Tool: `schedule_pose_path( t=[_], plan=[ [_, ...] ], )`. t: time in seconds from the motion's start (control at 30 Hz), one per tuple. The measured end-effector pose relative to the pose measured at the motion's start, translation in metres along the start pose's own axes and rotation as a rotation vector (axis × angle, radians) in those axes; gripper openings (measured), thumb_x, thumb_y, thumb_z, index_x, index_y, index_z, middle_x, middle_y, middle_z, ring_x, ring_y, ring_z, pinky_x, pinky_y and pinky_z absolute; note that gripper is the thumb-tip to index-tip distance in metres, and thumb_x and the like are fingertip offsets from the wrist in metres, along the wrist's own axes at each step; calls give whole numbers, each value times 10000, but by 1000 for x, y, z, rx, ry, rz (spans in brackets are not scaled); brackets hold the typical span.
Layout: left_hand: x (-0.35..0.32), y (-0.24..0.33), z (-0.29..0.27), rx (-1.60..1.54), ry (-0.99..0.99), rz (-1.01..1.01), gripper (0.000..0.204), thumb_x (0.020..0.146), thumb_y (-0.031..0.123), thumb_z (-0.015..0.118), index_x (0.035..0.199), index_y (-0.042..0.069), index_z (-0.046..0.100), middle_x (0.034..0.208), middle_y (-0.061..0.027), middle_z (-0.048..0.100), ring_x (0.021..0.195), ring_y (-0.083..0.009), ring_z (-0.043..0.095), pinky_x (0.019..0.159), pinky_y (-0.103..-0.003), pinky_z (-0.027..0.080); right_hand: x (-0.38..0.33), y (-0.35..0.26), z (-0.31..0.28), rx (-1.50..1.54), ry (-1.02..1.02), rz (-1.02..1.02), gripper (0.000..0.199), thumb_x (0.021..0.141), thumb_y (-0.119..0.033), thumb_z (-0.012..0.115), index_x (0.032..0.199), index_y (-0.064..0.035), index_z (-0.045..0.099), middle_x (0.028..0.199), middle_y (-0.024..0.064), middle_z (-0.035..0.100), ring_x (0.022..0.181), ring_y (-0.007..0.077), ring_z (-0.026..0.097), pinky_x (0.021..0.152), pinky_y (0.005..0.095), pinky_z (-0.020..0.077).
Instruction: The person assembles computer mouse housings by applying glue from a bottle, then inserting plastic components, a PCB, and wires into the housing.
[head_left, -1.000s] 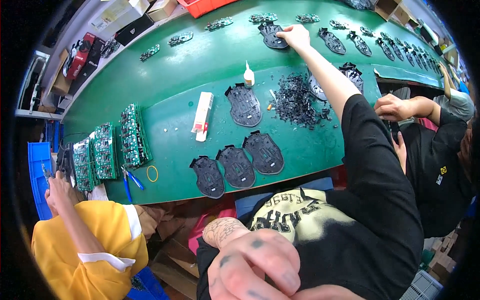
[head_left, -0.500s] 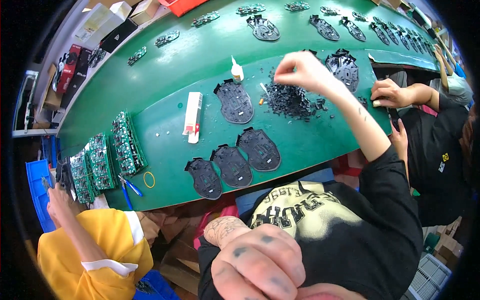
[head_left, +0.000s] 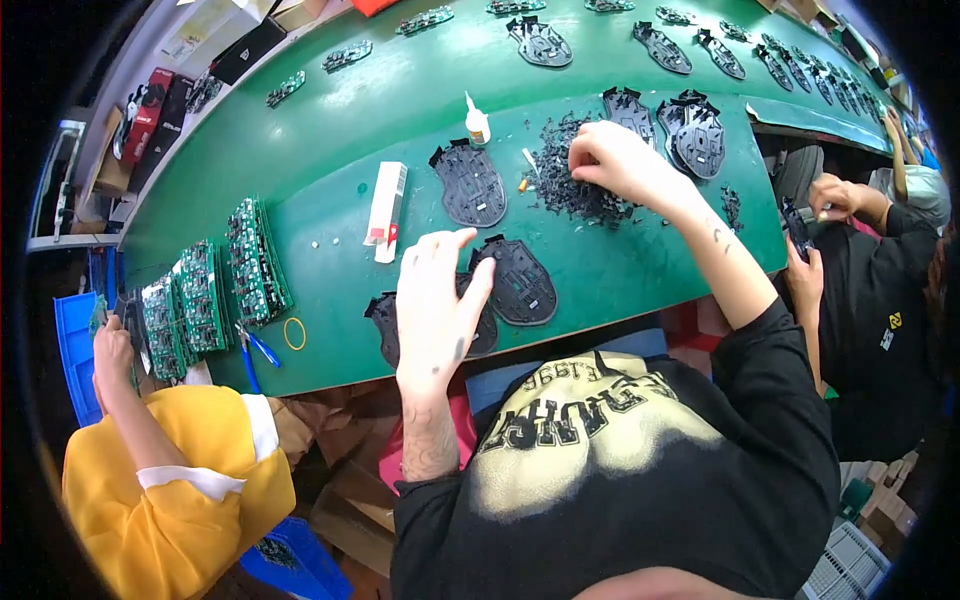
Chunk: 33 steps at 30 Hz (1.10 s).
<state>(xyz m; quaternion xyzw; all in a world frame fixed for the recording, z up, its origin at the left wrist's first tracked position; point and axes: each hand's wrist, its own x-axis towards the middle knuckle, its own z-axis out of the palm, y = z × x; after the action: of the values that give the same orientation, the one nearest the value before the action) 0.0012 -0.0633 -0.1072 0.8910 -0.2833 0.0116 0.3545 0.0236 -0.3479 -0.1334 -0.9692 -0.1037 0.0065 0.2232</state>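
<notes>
My left hand (head_left: 435,310), fingers spread, is over the near row of black mouse base shells and hides much of the middle one (head_left: 484,335). The left shell (head_left: 382,318) is partly covered; the right shell (head_left: 525,285) lies beside my thumb. My right hand (head_left: 625,168) is at a heap of small black parts (head_left: 562,190), its fingers bent together at the heap's upper side. Whatever sits between those fingertips is too small or hidden to make out. Another black shell (head_left: 472,190) lies left of the heap, next to a white dropper bottle (head_left: 477,124).
A white and red box (head_left: 388,205) lies left of the shells. Farther left are green circuit board stacks (head_left: 257,262), blue-handled pliers (head_left: 262,348) and a yellow ring (head_left: 294,333). More shells (head_left: 697,140) lie beyond my right hand. People work on both sides, one in a yellow sleeve (head_left: 190,440).
My left hand has gone from a closed fist near my chest to the table and opened. My right hand has come down from above onto the heap. The view has shifted slightly.
</notes>
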Motion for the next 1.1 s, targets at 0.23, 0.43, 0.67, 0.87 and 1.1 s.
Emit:
schedule_pose_path(
  t=[0.23,0.43,0.67,0.87,1.1],
  plan=[
    [5,-16,26,140,-146,-16,336,747,165,693,1043,55,579,936,-100,544,928,-265,501,837,-365,402,-7,1,-21,547,-15,189,110,796,-105,650,829,-13,599,798,55,623,743,137,615,667,275,486],
    [9,-10,21,-138,-58,-58,321,759,169,694,1040,59,584,918,-100,502,844,-256,525,761,-348,433,-19,7,-29,1174,-95,380,343,825,-139,656,1137,-21,577,914,67,668,791,78,630,647,189,476],
    [6,4,4,-365,-5,-173,335,751,71,693,1069,66,588,934,-22,494,737,-86,462,546,-186,429,-26,15,-21,1402,-105,395,342,862,-116,612,1180,1,564,937,71,656,784,63,612,666,166,499],
    [-3,7,5,-735,-42,-325,352,793,70,677,1120,38,550,1016,-42,541,752,-52,488,560,-165,415,-25,9,-17,1463,-115,449,318,853,-122,622,1143,2,585,960,82,659,820,88,631,700,189,515],
    [-3,1,10,-796,-29,-438,395,822,74,656,1173,24,480,1014,-112,529,648,-74,520,524,-210,456,-19,-7,-18,1035,-6,413,185,844,-119,612,987,-4,596,938,114,673,864,144,653,728,263,523]
  ],
)
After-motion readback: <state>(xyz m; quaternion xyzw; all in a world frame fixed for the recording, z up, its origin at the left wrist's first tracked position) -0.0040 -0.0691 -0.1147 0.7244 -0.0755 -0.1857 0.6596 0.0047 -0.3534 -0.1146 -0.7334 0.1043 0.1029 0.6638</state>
